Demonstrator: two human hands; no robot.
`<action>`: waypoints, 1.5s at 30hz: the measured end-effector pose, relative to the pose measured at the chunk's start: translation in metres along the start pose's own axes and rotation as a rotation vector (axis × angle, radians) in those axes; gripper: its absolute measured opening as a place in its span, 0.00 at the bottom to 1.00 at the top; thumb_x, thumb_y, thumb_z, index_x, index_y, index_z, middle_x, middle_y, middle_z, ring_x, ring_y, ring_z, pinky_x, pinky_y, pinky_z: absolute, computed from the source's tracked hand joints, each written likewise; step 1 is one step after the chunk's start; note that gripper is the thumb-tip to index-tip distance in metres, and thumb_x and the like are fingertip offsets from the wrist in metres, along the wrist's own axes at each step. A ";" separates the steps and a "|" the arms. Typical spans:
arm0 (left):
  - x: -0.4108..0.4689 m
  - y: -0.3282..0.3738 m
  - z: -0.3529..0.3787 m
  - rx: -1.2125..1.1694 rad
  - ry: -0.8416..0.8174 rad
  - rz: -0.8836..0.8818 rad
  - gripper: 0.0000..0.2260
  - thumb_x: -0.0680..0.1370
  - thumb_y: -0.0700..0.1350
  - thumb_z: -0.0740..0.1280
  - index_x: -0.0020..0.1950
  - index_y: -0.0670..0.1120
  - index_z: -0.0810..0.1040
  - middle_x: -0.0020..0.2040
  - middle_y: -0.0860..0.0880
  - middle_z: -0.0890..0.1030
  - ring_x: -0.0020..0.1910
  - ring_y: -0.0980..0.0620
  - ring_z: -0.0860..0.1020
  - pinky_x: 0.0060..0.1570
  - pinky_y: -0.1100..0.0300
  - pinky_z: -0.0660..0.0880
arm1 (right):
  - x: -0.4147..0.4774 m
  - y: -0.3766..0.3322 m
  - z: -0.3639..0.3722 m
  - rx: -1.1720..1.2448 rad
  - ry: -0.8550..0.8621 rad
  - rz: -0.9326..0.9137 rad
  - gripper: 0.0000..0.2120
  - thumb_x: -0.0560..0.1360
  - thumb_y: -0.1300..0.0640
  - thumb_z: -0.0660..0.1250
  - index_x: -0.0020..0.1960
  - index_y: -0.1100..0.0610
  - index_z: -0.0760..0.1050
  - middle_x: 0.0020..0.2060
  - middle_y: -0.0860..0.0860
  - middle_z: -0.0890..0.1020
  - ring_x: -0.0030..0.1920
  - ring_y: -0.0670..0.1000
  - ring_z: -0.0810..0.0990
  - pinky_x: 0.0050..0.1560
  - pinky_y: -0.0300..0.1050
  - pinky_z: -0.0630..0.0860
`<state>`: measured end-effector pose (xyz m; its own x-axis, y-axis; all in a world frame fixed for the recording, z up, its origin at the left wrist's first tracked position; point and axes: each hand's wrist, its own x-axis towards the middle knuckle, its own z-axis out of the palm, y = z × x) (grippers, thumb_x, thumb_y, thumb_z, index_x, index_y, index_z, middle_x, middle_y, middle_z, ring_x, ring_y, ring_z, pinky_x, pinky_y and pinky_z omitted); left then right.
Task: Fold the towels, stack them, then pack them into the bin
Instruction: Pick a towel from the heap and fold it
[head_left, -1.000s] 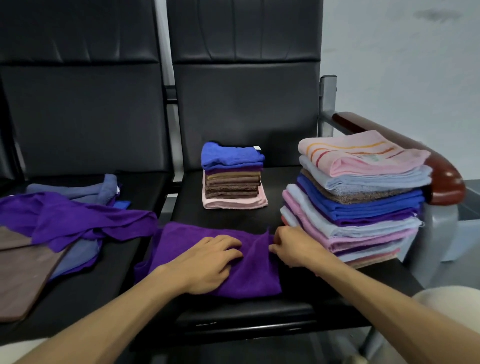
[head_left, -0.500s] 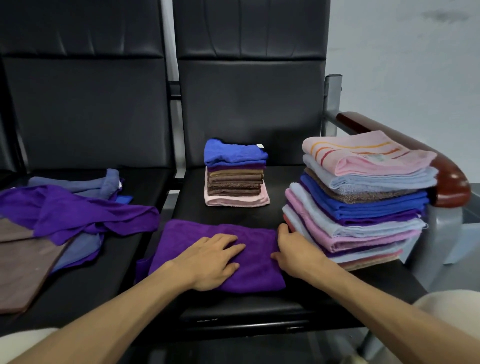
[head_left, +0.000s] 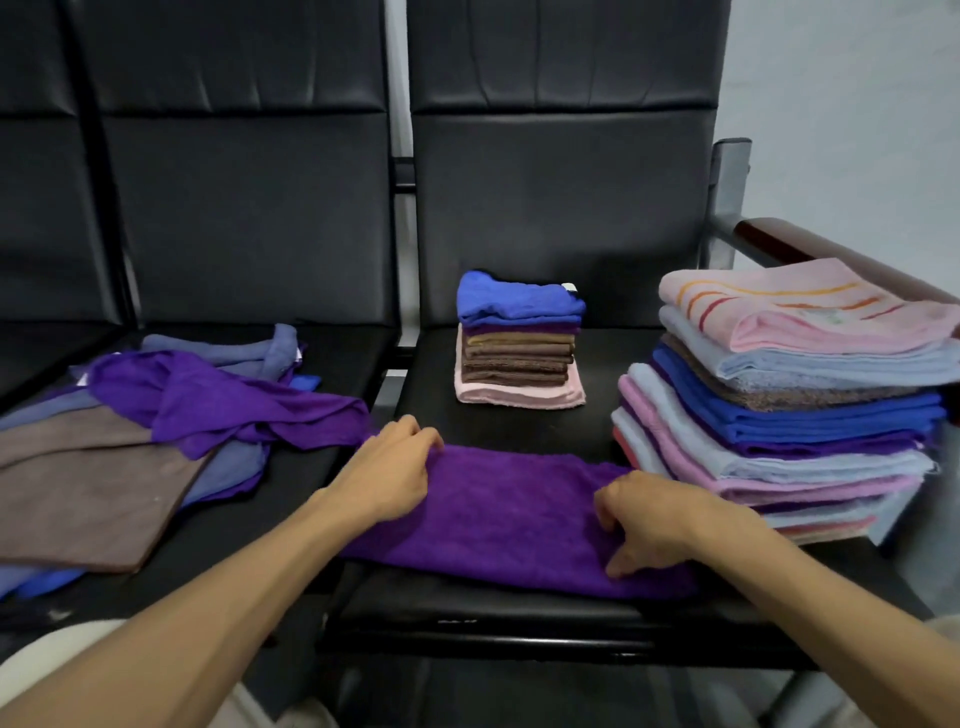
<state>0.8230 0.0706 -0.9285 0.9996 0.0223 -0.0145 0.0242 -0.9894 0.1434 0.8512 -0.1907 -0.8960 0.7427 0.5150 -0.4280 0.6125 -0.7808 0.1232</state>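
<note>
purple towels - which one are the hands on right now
The flat purple towel at the front of the right seat: left hand and right hand both grip it. The crumpled purple towel on the left seat lies untouched.

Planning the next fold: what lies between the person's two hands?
The head view shows only the purple towel between the left hand and the right hand; each hand holds one end of it.
</note>
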 end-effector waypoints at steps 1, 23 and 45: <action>-0.001 -0.005 0.000 -0.006 -0.029 -0.068 0.19 0.79 0.39 0.57 0.69 0.47 0.68 0.64 0.44 0.68 0.64 0.44 0.68 0.63 0.50 0.68 | 0.000 0.002 0.001 0.007 0.014 0.015 0.21 0.76 0.46 0.65 0.62 0.58 0.72 0.62 0.56 0.76 0.62 0.56 0.74 0.58 0.44 0.70; -0.019 -0.037 -0.023 -0.323 -0.174 -0.296 0.27 0.77 0.41 0.67 0.73 0.55 0.64 0.69 0.48 0.71 0.64 0.47 0.72 0.60 0.57 0.70 | 0.039 0.003 0.021 0.188 0.066 -0.290 0.31 0.72 0.33 0.62 0.72 0.35 0.57 0.68 0.43 0.61 0.66 0.48 0.63 0.68 0.48 0.64; -0.005 0.034 -0.068 -0.725 0.006 -0.078 0.22 0.75 0.35 0.63 0.68 0.47 0.74 0.55 0.47 0.82 0.44 0.51 0.79 0.48 0.58 0.75 | 0.043 -0.017 -0.004 0.765 0.559 -0.142 0.15 0.78 0.59 0.64 0.64 0.56 0.74 0.61 0.53 0.77 0.61 0.48 0.75 0.64 0.34 0.66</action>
<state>0.8194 0.0472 -0.8559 0.9947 0.0918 -0.0468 0.0950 -0.6412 0.7614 0.8741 -0.1537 -0.9132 0.8183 0.5623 0.1194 0.5106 -0.6156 -0.6003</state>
